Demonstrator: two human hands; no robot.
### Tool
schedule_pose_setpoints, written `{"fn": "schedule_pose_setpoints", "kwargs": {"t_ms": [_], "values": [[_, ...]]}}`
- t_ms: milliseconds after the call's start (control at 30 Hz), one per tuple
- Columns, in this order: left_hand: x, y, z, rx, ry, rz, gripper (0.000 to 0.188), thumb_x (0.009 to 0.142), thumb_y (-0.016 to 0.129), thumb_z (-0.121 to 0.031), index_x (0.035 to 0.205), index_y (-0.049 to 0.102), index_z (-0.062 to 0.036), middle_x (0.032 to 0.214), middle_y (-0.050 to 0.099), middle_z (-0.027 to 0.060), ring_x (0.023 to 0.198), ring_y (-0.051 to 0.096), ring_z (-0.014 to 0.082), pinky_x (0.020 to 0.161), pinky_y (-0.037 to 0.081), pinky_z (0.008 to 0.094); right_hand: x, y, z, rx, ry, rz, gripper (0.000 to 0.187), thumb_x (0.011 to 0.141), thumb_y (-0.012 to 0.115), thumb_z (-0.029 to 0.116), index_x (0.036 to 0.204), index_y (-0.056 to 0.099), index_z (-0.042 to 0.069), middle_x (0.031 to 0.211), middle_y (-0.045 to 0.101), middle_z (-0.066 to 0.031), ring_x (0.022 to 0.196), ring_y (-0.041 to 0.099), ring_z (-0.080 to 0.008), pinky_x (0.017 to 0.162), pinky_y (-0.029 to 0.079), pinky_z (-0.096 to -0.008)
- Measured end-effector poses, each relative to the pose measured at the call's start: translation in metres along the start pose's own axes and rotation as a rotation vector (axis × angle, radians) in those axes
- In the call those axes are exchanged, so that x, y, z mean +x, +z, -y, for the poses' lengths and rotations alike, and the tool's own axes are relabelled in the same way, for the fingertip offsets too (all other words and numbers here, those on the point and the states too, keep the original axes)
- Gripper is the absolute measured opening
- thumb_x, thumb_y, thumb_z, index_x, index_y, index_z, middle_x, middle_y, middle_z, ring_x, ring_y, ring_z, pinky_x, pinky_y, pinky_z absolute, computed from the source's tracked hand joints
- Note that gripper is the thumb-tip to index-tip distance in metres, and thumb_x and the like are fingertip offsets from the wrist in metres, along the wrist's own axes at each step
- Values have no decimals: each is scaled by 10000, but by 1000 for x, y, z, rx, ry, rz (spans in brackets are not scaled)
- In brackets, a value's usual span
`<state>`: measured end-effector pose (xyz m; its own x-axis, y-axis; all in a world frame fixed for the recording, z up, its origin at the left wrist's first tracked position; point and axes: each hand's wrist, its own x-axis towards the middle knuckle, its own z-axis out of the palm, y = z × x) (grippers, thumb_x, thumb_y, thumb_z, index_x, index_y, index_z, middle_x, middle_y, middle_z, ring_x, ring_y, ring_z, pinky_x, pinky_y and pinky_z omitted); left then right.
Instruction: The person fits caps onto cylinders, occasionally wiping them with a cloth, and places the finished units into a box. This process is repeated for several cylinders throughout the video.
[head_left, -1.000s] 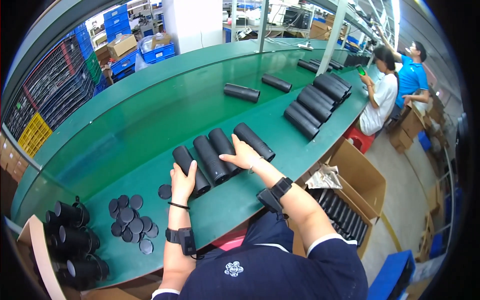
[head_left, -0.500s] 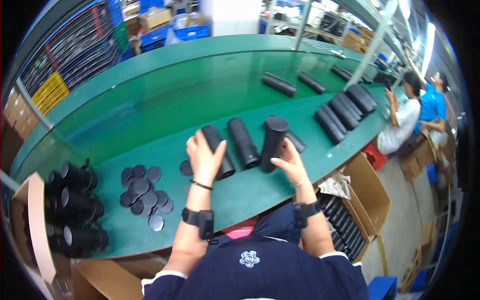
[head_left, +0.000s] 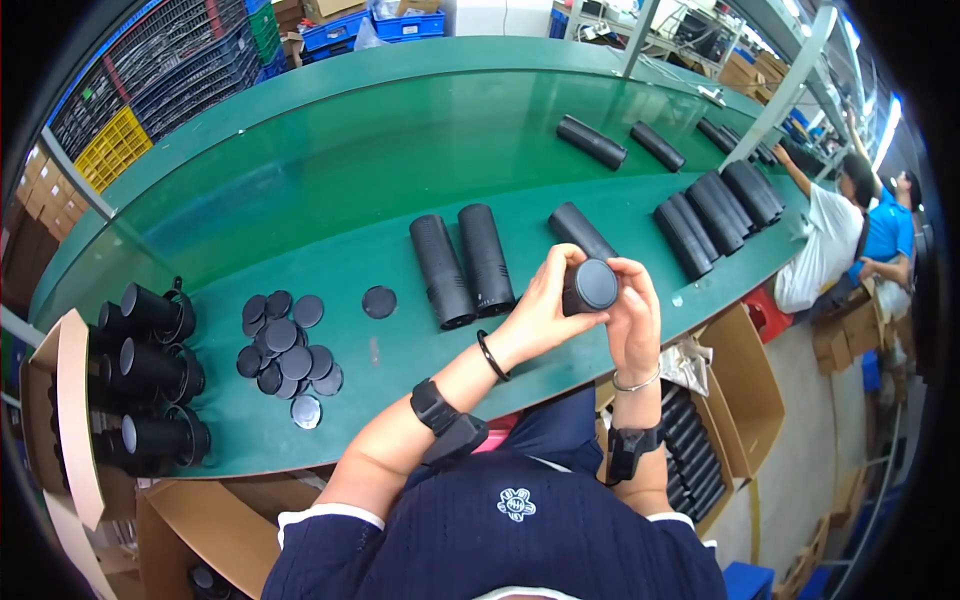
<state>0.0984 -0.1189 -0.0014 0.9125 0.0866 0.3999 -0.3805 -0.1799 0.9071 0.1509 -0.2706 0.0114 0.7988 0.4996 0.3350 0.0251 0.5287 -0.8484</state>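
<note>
Both hands hold one black tube above the green counter's near edge.

The left hand (head_left: 540, 305) and right hand (head_left: 632, 318) wrap the tube (head_left: 588, 287) between them, its capped end facing the camera and its long axis pointing away. Three tubes (head_left: 485, 258) lie just beyond; about fourteen round caps (head_left: 285, 350) lie well left.

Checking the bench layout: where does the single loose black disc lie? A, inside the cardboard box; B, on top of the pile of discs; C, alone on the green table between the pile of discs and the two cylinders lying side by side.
C: the single disc lies flat on the green table, apart from the pile of discs on its left and the two cylinders on its right.
</note>
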Motion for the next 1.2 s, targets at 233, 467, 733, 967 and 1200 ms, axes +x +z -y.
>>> {"fn": "schedule_pose_setpoints", "kwargs": {"t_ms": [233, 467, 733, 967, 1200], "values": [[-2, -9, -14, -11, -113, 81, 692, 774, 786, -137, 1301, 352, -26, 1189, 497, 130, 1151, 498, 202, 966, 433, 339, -3, 16, 2, 16, 179, -127, 374, 907, 508, 27, 1271, 562, -38, 1239, 579, -123, 1152, 541, -177, 993, 423, -311], [-9, -24, -12, -495, -238, 164, 648, 860, 655, -148, 1407, 325, -38, 1286, 470, 86, 1209, 450, 174, 1001, 400, 320, -2, 27, -7, 58, 73, -67, 441, 830, 471, 39, 1245, 574, -70, 1252, 504, -101, 1203, 480, -188, 1035, 371, -317], [-17, -17, -6, -436, -154, 25, 517, 870, 627, -143, 1320, 386, -63, 1142, 505, 53, 1032, 493, 118, 828, 445, 246, 3, 35, -17, -91, 14, -57, 411, 810, 572, 15, 1216, 601, -39, 1165, 483, -74, 1130, 493, -173, 1011, 372, -299], [-27, -17, 2, 48, 93, 69, 800, 784, 767, -161, 1399, 269, -46, 1302, 364, 132, 1275, 393, 250, 1068, 347, 380, -5, 13, -21, 207, 193, 88, 460, 883, 576, 142, 1298, 534, -54, 1281, 495, -97, 1207, 483, -196, 1051, 355, -317], [-29, -15, -5, -42, 46, -28, 739, 774, 782, -139, 1360, 342, -49, 1287, 415, 111, 1226, 438, 216, 1032, 378, 353, -11, 18, -19, -201, 21, 23, 516, 905, 563, 192, 1373, 485, -9, 1327, 422, -92, 1243, 438, -199, 1057, 325, -315]]}}
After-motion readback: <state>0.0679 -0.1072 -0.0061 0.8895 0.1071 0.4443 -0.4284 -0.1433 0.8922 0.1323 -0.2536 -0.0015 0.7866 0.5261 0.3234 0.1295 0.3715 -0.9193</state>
